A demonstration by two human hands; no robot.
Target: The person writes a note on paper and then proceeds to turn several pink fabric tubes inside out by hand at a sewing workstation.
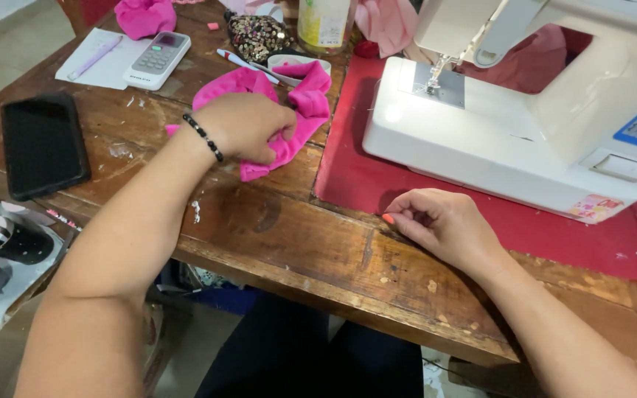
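My left hand, with a black bead bracelet at the wrist, rests on a bright pink piece of fabric on the worn wooden table and grips a fold of it. My right hand lies at the edge of a red mat, fingers curled together, pinching something too small to make out. A white sewing machine stands on the red mat just beyond my right hand.
A black phone lies at the left. A white calculator and a paper sheet with a lilac pen sit at the back left. A sequinned pouch, a bottle and more pink cloth crowd the back.
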